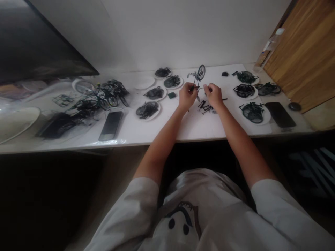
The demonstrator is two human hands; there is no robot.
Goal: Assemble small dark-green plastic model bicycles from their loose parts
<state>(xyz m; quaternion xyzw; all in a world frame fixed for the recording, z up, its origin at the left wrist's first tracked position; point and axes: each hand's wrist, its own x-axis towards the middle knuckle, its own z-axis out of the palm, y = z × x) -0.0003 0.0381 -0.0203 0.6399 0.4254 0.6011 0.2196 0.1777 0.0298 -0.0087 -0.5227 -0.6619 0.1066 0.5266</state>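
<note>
My left hand (187,94) is closed around the frame of a partly built miniature bicycle (195,79), with its front wheel (201,73) and handlebar pointing up and away from me. From the right, my right hand (214,94) pinches a thin rod-like tool (201,88), perhaps a small screwdriver, whose tip reaches the bicycle beside my left fingers. The fingers hide the contact point. Just below the hands, dark loose bicycle frame parts (205,107) lie on the white board (193,127).
White plates with dark bicycle parts stand left (158,111) and right (267,115). A heap of miniature bicycles (112,91) and a phone (111,126) lie left. Another dark phone (280,114), a round black object (295,106) and a plastic bottle (269,48) are right.
</note>
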